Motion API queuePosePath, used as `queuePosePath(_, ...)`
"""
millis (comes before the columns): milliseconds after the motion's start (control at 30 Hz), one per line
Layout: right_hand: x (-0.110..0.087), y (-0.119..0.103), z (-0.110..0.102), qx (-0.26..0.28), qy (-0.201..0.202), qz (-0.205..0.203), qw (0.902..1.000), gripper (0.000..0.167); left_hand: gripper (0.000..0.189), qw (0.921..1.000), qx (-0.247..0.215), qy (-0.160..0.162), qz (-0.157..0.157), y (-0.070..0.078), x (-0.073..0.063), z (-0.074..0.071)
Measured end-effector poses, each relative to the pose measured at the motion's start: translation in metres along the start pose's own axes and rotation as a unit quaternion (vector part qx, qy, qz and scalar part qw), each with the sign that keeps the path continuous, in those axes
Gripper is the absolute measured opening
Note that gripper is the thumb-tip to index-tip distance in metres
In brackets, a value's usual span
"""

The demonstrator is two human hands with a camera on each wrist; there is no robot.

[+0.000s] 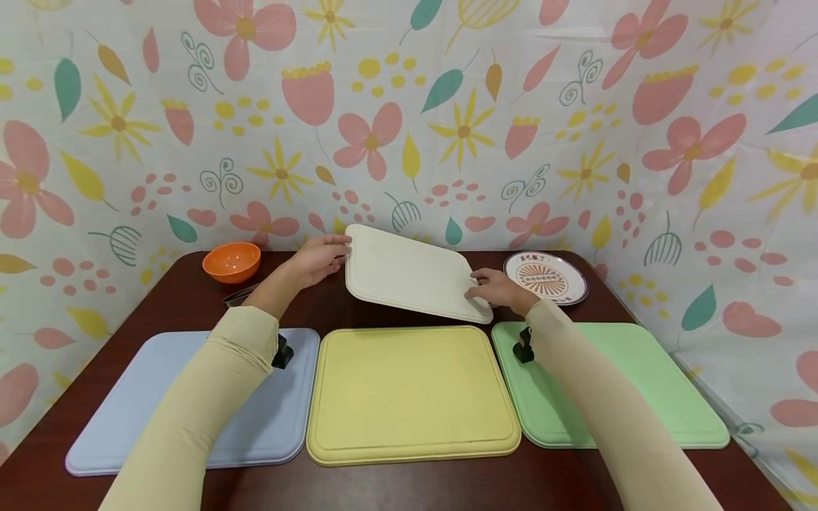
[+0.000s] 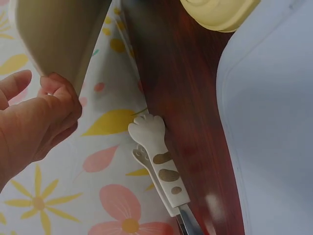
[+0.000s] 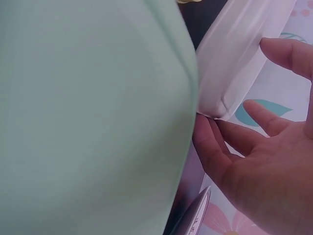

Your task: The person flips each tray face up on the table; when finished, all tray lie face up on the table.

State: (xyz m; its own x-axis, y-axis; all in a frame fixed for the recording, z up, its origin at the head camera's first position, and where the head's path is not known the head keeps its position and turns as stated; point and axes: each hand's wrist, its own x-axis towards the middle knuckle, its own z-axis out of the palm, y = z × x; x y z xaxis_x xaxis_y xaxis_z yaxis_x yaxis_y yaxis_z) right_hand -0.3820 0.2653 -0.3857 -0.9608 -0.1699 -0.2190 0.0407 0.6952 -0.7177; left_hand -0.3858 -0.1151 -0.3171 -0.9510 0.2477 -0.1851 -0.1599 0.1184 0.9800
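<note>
- In the middle of the head frame, a white board [image 1: 409, 273] is held tilted, its left end higher in the frame.
- Its left edge is gripped by the left hand [image 1: 322, 257], with the fingers curled at a corner.
- Its lower right corner is pinched by the right hand [image 1: 498, 287], with the thumb laid on the upper face.
- Along the lower frame, a blue board [image 1: 140, 383], a yellow board [image 1: 415, 394] and a green board [image 1: 658, 383] are set left to right on a dark table [image 1: 383, 490].
- An orange bowl [image 1: 231, 262] is seen at centre left, a printed plate [image 1: 543, 279] at centre right.
- Paw-handled tongs [image 2: 168, 174] are shown in the left wrist view's lower middle.
</note>
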Motion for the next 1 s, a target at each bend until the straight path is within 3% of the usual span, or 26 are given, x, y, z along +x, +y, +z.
queuePosePath(233, -0.003, 0.001, -0.001, 0.032, -0.008, -0.002, 0.9995, 0.07, 0.048, 0.9993, -0.021, 0.012, 0.03, 0.0, -0.004, -0.001)
queuePosePath(533, -0.009, 0.003, -0.004, 0.044, -0.007, -0.007, 0.999, 0.066, 0.048, 0.9953, -0.07, -0.002, 0.066, 0.006, -0.006, 0.006)
queuePosePath(733, -0.011, 0.004, -0.004, 0.051, -0.009, -0.014, 0.9986, 0.063, 0.05, 0.9886, -0.127, -0.011, 0.08, 0.012, -0.005, 0.013)
queuePosePath(1000, -0.012, 0.003, -0.001, 0.069, -0.029, -0.04, 0.9964, 0.058, 0.048, 0.9791, -0.166, 0.008, 0.117, 0.027, -0.006, 0.026)
